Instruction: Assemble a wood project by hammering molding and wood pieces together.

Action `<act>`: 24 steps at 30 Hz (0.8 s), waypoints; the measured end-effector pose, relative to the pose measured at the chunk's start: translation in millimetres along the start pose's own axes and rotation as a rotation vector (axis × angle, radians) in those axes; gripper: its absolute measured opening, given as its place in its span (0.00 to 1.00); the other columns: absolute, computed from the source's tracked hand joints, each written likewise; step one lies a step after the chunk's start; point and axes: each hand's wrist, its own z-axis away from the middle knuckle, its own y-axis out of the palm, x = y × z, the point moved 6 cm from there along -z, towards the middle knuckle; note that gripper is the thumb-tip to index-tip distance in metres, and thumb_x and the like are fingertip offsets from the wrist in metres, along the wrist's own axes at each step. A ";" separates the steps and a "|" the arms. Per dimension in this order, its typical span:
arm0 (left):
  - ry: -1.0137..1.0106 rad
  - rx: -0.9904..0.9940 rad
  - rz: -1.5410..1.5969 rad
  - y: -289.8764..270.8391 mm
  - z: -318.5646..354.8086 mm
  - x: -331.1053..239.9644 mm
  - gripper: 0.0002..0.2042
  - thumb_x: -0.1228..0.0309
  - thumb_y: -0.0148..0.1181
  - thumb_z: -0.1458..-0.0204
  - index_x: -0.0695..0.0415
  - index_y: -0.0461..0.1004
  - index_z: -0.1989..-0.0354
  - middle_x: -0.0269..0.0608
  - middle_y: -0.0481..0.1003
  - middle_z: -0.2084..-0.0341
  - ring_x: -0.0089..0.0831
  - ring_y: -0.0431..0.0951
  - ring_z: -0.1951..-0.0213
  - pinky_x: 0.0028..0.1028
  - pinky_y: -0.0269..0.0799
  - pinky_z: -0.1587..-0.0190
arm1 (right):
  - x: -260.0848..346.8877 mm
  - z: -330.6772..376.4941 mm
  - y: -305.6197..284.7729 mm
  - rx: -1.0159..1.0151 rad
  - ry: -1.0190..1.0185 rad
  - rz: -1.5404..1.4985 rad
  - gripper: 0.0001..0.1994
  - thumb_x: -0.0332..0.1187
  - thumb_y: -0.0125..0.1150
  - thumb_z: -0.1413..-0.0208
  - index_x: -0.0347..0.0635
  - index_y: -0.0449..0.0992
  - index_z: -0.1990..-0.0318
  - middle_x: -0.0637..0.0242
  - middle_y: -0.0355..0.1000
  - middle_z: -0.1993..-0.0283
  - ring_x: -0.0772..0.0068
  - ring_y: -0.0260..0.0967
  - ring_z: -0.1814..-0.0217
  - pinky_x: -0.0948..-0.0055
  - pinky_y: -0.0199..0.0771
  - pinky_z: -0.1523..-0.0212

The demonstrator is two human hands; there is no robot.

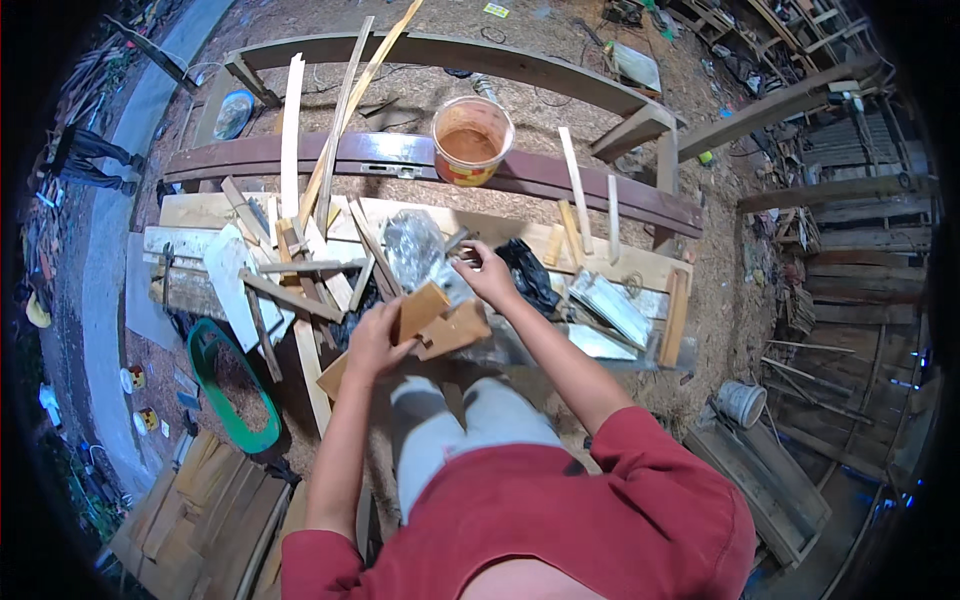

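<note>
My left hand (374, 338) is closed on a flat brown wooden piece (455, 331) with a notched edge, held over the near edge of the cluttered bench. Beyond it, my right hand (487, 276) reaches to the bench with its fingers bent together. Whatever its fingertips grip is too small to make out. Just left of those fingertips lies a crumpled clear plastic bag (412, 245). A black plastic bag (528, 275) sits right beside my right wrist. Wood offcuts (310, 268) are heaped to the left of the clear bag.
A bucket (470, 140) of brownish contents stands on a dark red beam beside a spirit level (398, 170). Shiny metal sheets (610, 305) lie at the bench's right. A green tub (232, 390) stands lower left. Stacked boards (205, 510) lie near left; a long wooden trough (765, 490) lies right.
</note>
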 end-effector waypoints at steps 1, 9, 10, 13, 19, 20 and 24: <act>0.031 0.011 -0.003 11.4 -13.4 7.0 0.43 0.58 0.82 0.57 0.47 0.70 0.29 0.47 0.76 0.54 0.53 0.79 0.52 0.46 0.78 0.50 | -21.0 -22.4 6.1 -0.007 0.030 0.038 0.36 0.50 0.79 0.43 0.32 0.74 0.36 0.50 0.84 0.51 0.61 0.85 0.50 0.63 0.84 0.48; 0.017 0.099 -0.082 81.1 -73.7 95.7 0.41 0.46 0.77 0.51 0.45 0.73 0.28 0.53 0.73 0.44 0.53 0.74 0.41 0.51 0.70 0.37 | -73.2 -158.4 97.0 0.190 0.033 0.061 0.25 0.42 0.66 0.34 0.32 0.75 0.37 0.36 0.80 0.48 0.40 0.81 0.44 0.56 0.78 0.42; 0.065 0.002 -0.137 74.2 -75.5 97.3 0.40 0.43 0.74 0.49 0.44 0.73 0.28 0.54 0.71 0.39 0.54 0.71 0.37 0.53 0.65 0.32 | -67.9 -165.8 106.8 0.156 0.079 -0.004 0.24 0.41 0.64 0.33 0.31 0.74 0.38 0.34 0.80 0.47 0.40 0.81 0.43 0.56 0.78 0.42; 0.067 -0.096 -0.161 70.9 -87.2 111.0 0.34 0.46 0.63 0.37 0.40 0.70 0.23 0.58 0.54 0.21 0.57 0.56 0.23 0.56 0.53 0.23 | -68.6 -177.5 121.8 0.127 0.174 -0.061 0.21 0.39 0.61 0.31 0.30 0.72 0.40 0.36 0.80 0.48 0.44 0.81 0.46 0.57 0.77 0.43; 0.188 0.139 -0.285 77.4 -131.9 127.1 0.29 0.50 0.56 0.33 0.39 0.69 0.24 0.38 0.58 0.19 0.47 0.51 0.18 0.59 0.34 0.19 | -49.6 -163.4 104.2 0.115 0.111 -0.043 0.24 0.36 0.63 0.35 0.37 0.59 0.40 0.47 0.72 0.48 0.52 0.77 0.49 0.55 0.76 0.43; 0.148 0.117 -0.309 74.9 -138.2 136.1 0.27 0.50 0.56 0.33 0.40 0.72 0.26 0.37 0.64 0.22 0.44 0.53 0.19 0.59 0.32 0.19 | -54.1 -163.6 98.5 0.118 0.115 -0.039 0.24 0.36 0.63 0.35 0.37 0.59 0.40 0.47 0.72 0.48 0.52 0.77 0.49 0.55 0.76 0.43; 0.066 -0.025 -0.337 67.8 -156.5 157.6 0.20 0.53 0.59 0.34 0.51 0.82 0.42 0.36 0.76 0.37 0.40 0.63 0.24 0.57 0.37 0.21 | -57.3 -165.3 63.1 0.069 -0.140 0.073 0.26 0.25 0.64 0.43 0.42 0.59 0.40 0.48 0.67 0.47 0.46 0.74 0.44 0.54 0.75 0.42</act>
